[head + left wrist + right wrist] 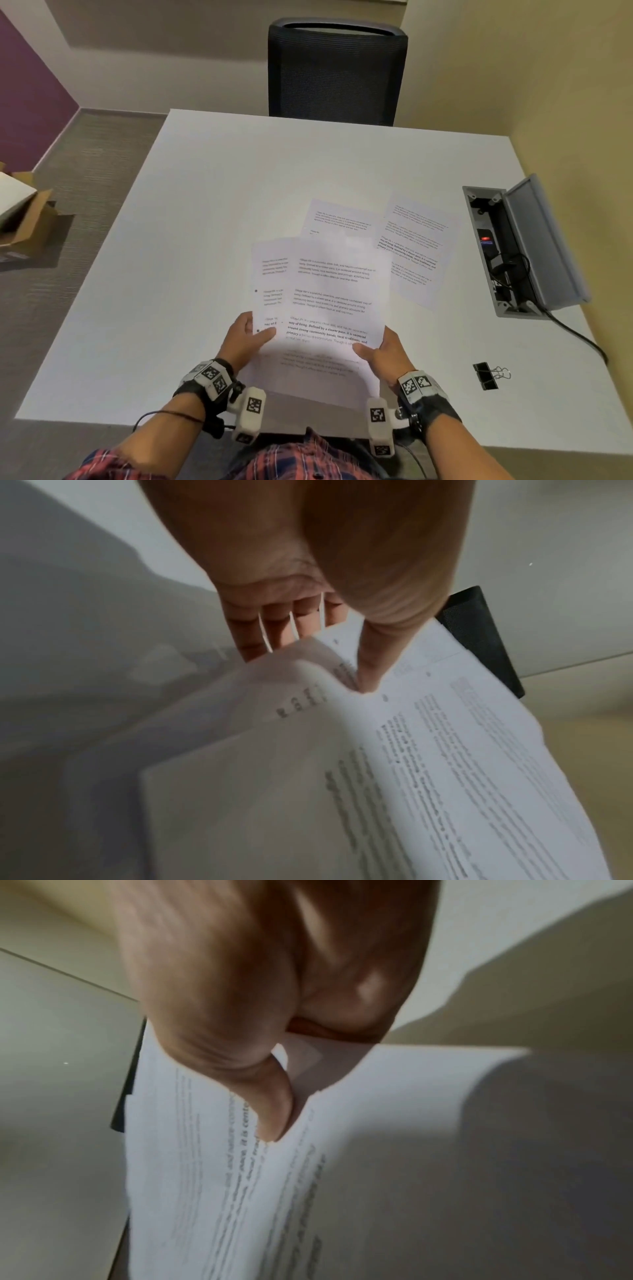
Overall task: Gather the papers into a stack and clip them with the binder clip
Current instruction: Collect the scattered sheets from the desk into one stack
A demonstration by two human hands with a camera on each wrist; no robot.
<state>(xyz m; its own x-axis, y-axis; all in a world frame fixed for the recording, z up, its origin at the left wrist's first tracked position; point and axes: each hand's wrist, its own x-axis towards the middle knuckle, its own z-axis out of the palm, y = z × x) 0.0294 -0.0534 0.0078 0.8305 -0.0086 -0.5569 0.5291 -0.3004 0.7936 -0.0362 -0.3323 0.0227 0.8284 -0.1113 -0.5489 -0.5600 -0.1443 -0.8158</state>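
A pale room with a purple wall at the left, a black mesh chair (337,72) at the far side, and a white worktop (205,212) carrying the job. From the left: the left hand (247,337) grips the left edge of the held sheets (329,308), thumb on top and fingers (274,626) spread beneath, as the left wrist view shows. The right hand (380,353) grips the right edge the same way, its thumb pressed into the top page. Both wrists sit low near the worktop's near edge, palms turned inward, the sheets tilted up toward the person. The held pages are offset, one showing past the other on the left.

Farther right, two loose papers (416,246) lie flat on the worktop, overlapping, just beyond the held ones. The binder clip (486,376) rests well apart at the near right, beside an open cable box (524,246).

To do this step well, I judge: loosen both grips slightly, tap the bottom edges on the worktop to square them, then collect the two loose pages before reaching for the clip
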